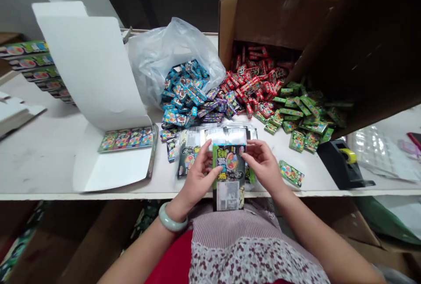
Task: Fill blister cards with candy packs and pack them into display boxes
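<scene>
Between both hands is a black and green printed packet (229, 174), held upright at the table's front edge, its far end pale and shiny. My left hand (200, 174) grips its left side, thumb on the printed face. My right hand (263, 163) pinches the upper right edge. Beneath and beyond it lie clear plastic sleeves with black printed packs (187, 154). Behind these are heaps of small blue boxes (187, 91), purple boxes (213, 106), red boxes (253, 84) and green boxes (304, 113). One green box (291, 173) lies apart, near my right hand.
On the left stands an open white display carton (95, 69) with a row of small boxes inside. A clear plastic bag (148, 55) holds blue boxes. A large cardboard box (269, 16) spills red ones. A black tape dispenser (338, 165) sits at right.
</scene>
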A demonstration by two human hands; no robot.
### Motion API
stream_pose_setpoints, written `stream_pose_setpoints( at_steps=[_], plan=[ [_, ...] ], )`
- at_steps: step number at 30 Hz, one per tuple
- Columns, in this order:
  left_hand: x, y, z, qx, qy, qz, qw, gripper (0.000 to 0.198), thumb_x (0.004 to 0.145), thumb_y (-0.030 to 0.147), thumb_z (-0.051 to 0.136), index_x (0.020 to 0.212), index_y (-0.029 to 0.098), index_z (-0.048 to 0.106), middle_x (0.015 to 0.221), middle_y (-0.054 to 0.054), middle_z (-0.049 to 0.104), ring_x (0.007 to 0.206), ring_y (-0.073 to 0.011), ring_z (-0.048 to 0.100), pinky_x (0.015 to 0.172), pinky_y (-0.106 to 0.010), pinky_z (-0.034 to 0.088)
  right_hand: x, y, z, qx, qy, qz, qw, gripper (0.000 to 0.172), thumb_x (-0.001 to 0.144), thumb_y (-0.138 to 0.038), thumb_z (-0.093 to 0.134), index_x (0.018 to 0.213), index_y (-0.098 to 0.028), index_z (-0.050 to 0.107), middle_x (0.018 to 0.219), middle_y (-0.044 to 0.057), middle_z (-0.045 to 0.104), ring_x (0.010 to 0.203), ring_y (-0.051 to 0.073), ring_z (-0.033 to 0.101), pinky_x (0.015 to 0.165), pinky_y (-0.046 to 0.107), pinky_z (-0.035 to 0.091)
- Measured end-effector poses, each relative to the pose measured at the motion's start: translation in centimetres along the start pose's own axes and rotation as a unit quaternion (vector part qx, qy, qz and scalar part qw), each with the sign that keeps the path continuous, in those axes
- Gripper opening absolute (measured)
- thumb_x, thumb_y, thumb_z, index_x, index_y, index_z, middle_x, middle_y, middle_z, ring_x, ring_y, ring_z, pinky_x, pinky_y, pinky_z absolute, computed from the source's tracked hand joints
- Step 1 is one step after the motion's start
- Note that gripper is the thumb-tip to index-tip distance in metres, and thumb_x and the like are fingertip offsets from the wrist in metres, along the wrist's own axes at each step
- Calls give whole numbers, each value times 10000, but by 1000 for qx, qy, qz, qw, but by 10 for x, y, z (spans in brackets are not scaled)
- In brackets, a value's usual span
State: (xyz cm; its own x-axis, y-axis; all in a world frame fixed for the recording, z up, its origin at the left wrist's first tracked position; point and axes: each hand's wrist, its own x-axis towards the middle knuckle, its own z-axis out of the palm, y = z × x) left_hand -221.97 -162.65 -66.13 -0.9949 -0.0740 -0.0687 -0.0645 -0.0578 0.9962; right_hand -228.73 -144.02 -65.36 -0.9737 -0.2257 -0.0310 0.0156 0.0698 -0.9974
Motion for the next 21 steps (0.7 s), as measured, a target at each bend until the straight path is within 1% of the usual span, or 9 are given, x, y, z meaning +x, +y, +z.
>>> stream_pose_setpoints(
  at_steps=[2,4,6,8,10,13,15,18,21],
  plan=[
    [-7,-5,-2,-10,-38,-19,999,656,851,231,630,1421,342,324,1237,-63,603,1061,-204,626,834,-317,554,-9,6,1,-36,-9,-6,999,241,857,-291,613,1093,-274,568,953,20,630,854,158,601,755,300,494],
    [-10,-4,-5,-1,-44,-21,999,563,861,245,622,1374,315,401,1220,-65,619,1063,-201,625,837,-314,552,-14,6,0,-75,-35,-28,996,198,891,-283,566,1087,-263,575,935,19,621,817,153,586,736,298,483],
    [-7,0,-6,30,-3,1,1000,362,872,268,608,1229,258,546,1155,-68,644,1053,-198,623,847,-314,540,-12,1,-3,-109,-76,-51,990,118,909,-272,537,1013,-247,587,890,13,610,785,147,574,718,294,470],
    [0,7,-4,57,50,32,997,130,882,276,591,973,201,646,1096,-69,663,1050,-195,619,882,-317,515,-5,-6,-7,-121,-108,-58,985,71,904,-269,543,882,-226,595,899,23,605,828,151,575,710,287,461],
    [9,14,-1,51,71,42,995,113,873,261,600,806,178,636,1006,-59,689,985,-179,640,874,-308,512,3,-14,-10,-87,-120,-35,988,93,876,-275,584,807,-214,578,926,33,603,853,153,582,685,277,467],
    [15,21,2,3,71,33,997,81,849,222,625,924,193,639,891,-25,705,845,-142,663,789,-274,530,8,-23,-14,-9,-131,25,991,142,830,-282,640,946,-232,574,895,21,612,769,139,599,603,259,481],
    [16,22,2,7,59,48,997,145,843,204,630,986,202,655,895,-25,706,847,-133,661,783,-257,525,7,-28,-16,-34,-144,16,989,184,829,-277,642,1002,-234,593,906,29,616,812,147,605,623,266,494],
    [15,26,0,33,25,79,996,56,819,205,659,855,181,695,867,-37,696,845,-136,651,781,-251,520,5,-35,-15,-94,-171,-30,980,81,826,-278,652,845,-204,627,958,51,612,918,162,595,705,284,497],
    [17,33,1,23,28,56,998,39,777,205,691,787,170,676,795,-26,676,756,-129,636,696,-241,518,7,-39,-10,-91,-163,-11,982,137,793,-289,684,774,-193,588,873,30,612,805,142,594,660,278,483]
  ],
)
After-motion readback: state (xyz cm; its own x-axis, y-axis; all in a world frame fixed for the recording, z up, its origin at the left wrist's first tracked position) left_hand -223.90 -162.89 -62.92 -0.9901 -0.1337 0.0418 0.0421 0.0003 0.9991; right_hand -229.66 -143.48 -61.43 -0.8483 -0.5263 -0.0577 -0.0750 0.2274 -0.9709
